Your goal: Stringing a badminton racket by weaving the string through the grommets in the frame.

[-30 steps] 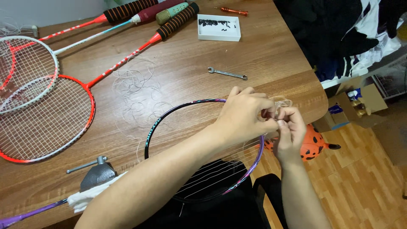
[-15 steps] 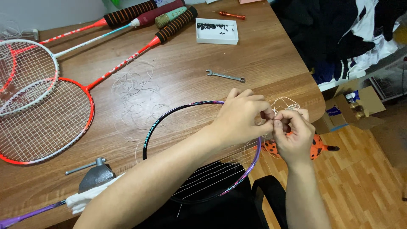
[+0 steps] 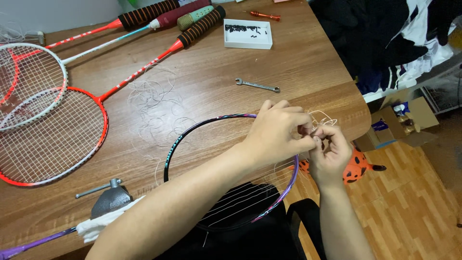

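A purple and black badminton racket frame [image 3: 183,137] lies over the near edge of the wooden table [image 3: 216,96], with only a few strings in its head. Its shaft is wrapped in white cloth [image 3: 96,225] beside a grey clamp [image 3: 109,198]. My left hand [image 3: 276,132] rests on the frame's right side, fingers pinched together. Facing it, my right hand [image 3: 329,149] pinches too, and both hold a thin white racket string [image 3: 323,116] that loops above the fingertips. Where the string meets the frame is hidden by my fingers.
Two strung rackets, red [image 3: 53,139] and white [image 3: 29,82], lie at the left with handles toward the back. Loose string scraps [image 3: 154,103], a small wrench [image 3: 257,85], a white tray of small black parts [image 3: 248,33] and an orange screwdriver [image 3: 263,16] are on the table. Cardboard boxes [image 3: 399,123] and an orange toy [image 3: 358,166] sit on the floor at the right.
My right hand rose and closed in on my left until the fingertips met on the string. The racket frame stayed in place.
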